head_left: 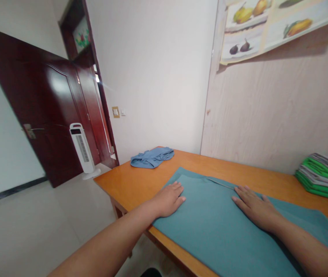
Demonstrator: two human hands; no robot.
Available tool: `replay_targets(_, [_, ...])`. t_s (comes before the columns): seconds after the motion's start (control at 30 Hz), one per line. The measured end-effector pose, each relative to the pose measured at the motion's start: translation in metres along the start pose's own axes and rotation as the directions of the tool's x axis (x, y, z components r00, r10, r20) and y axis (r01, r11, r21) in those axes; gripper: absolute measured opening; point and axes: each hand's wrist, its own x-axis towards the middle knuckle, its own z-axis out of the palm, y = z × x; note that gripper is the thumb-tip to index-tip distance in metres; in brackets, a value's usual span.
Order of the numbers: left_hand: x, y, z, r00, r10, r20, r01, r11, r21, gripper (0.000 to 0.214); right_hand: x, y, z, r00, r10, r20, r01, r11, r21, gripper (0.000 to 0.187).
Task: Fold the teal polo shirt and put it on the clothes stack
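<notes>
A teal cloth lies spread flat on the orange wooden table, with a folded flap along its far edge. My left hand rests palm down on the cloth's left edge, fingers stretched out and flat. My right hand lies flat on the cloth further right, fingers extended toward the fold line. Neither hand holds anything.
A crumpled blue cloth sits at the table's far corner. A stack of folded green and grey cloths stands at the right by the wall. A white tower fan stands on the floor near a dark red door.
</notes>
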Motion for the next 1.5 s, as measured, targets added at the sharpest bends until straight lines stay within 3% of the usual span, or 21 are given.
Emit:
replay_targets(0.27, [-0.006,-0.005,-0.006,0.997,-0.028,0.071,0.028,1.0,0.006,0.071,0.001,0.001,-0.002,1.0,0.009,0.03,-0.009,1.0,-0.013,0.076])
replay_targets(0.57, [-0.017,-0.014,-0.015,0.987,-0.087,0.135,0.087,0.996,0.009,0.073,0.002,0.003,-0.002,1.0,0.001,0.029,-0.001,1.0,-0.008,0.078])
replay_targets(0.73, [-0.016,-0.036,-0.018,0.965,-0.225,0.132,0.221,0.974,0.046,0.078,0.003,0.003,-0.001,1.0,0.004,0.031,-0.003,0.999,-0.032,0.077])
replay_targets(0.83, [-0.012,-0.043,-0.025,0.949,-0.308,0.071,0.306,0.951,0.037,0.076,0.004,0.004,0.001,1.0,0.001,0.024,0.0,0.999,-0.042,0.076])
replay_targets(0.97, [-0.01,-0.031,-0.031,0.976,-0.2,-0.085,0.199,0.98,-0.025,0.065,0.004,0.006,0.002,1.0,0.0,0.029,0.001,0.999,-0.046,0.078])
replay_targets(1.03, [-0.013,-0.019,-0.028,0.987,-0.118,-0.108,0.114,0.993,-0.042,0.062,0.004,0.006,0.002,1.0,0.002,0.03,-0.001,0.999,-0.047,0.078])
replay_targets(1.13, [-0.023,-0.008,-0.019,0.999,-0.052,-0.015,0.052,0.998,-0.044,0.062,0.003,0.006,0.0,0.999,0.006,0.034,-0.004,0.999,-0.052,0.078])
replay_targets(1.27, [-0.034,-0.014,-0.014,0.989,-0.105,0.101,0.107,0.994,-0.015,0.068,0.002,0.005,0.0,1.0,-0.002,0.026,0.004,0.999,-0.05,0.076])
replay_targets(1.4, [-0.036,-0.022,-0.02,0.979,-0.143,0.142,0.144,0.99,0.007,0.068,0.002,0.003,0.0,1.0,0.007,0.018,-0.006,0.999,-0.045,0.075])
replay_targets(1.5, [-0.033,-0.015,-0.025,0.981,-0.165,0.104,0.161,0.986,0.05,0.068,0.001,0.001,-0.002,1.0,0.012,0.015,-0.011,0.999,-0.048,0.075])
